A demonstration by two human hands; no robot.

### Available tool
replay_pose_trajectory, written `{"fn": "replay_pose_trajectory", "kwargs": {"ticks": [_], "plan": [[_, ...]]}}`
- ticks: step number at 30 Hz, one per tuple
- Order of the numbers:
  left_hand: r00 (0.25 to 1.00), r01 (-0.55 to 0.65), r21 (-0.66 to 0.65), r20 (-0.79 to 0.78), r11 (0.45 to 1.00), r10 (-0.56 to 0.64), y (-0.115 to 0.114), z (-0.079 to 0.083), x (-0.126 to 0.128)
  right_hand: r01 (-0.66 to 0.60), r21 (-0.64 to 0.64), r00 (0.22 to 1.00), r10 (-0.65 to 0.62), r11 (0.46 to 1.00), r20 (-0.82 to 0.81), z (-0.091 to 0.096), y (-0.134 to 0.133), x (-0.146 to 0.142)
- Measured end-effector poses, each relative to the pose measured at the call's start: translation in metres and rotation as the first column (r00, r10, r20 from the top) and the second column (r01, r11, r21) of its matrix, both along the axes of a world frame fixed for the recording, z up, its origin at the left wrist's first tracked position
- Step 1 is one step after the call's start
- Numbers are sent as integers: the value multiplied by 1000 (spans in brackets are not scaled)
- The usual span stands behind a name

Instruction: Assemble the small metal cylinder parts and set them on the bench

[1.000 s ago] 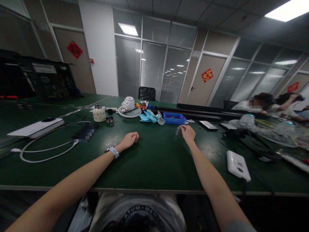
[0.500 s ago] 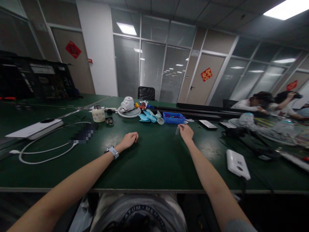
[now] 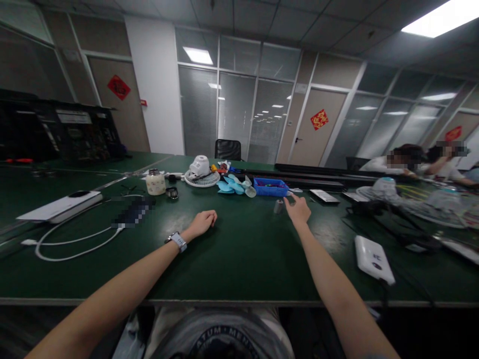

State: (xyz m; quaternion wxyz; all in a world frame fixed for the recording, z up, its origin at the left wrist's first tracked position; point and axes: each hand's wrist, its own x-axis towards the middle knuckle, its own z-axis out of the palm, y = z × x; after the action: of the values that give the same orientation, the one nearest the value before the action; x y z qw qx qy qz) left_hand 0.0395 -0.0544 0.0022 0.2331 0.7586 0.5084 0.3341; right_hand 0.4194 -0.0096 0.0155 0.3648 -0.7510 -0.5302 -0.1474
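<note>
My left hand [image 3: 202, 222] rests on the green table [image 3: 239, 259] with its fingers curled into a loose fist and nothing in it; a watch [image 3: 177, 241] is on that wrist. My right hand [image 3: 299, 210] is stretched farther out, fingers apart, with the index finger reaching toward a blue tray [image 3: 271, 188]. A small grey cylinder [image 3: 278, 206] stands upright on the table just left of my right hand, not touching it.
Behind the hands lie light blue fan blades [image 3: 232, 185], a white fan grille with its motor [image 3: 201, 173] and a small jar [image 3: 155, 182]. A white device [image 3: 62, 206] and cable [image 3: 75, 243] are at left, a white box [image 3: 373, 259] at right. Other people [image 3: 406, 159] sit far right.
My right hand has let go of the small grey cylinder, which now stands alone, and has opened and shifted slightly right. The left hand has stayed put.
</note>
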Motion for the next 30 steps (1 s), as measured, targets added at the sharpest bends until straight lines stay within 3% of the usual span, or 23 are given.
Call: {"fn": "replay_pose_trajectory", "kwargs": {"ticks": [2, 9, 20, 24, 27, 30], "plan": [[1000, 4, 0, -3, 1000, -4, 0, -1, 0, 8, -49, 999, -10, 999, -48, -6, 1, 13], [1000, 16, 10, -5, 1000, -16, 0, -1, -1, -187, -251, 960, 124, 950, -250, -24, 13, 48], [1000, 31, 0, -3, 1000, -31, 1, -3, -1, -216, -342, 954, 123, 915, -272, -6, 5, 50], [999, 28, 23, -16, 999, -28, 0, -4, 1, -240, -236, 964, 202, 942, -171, 13, -4, 33], [999, 35, 43, -24, 998, -34, -1, -4, 2, -283, -106, 958, 276, 953, -73, 29, -15, -2], [998, 51, 74, -27, 996, -50, -3, -5, 5, -477, -46, 879, 474, 878, -56, 34, -33, -58]]}}
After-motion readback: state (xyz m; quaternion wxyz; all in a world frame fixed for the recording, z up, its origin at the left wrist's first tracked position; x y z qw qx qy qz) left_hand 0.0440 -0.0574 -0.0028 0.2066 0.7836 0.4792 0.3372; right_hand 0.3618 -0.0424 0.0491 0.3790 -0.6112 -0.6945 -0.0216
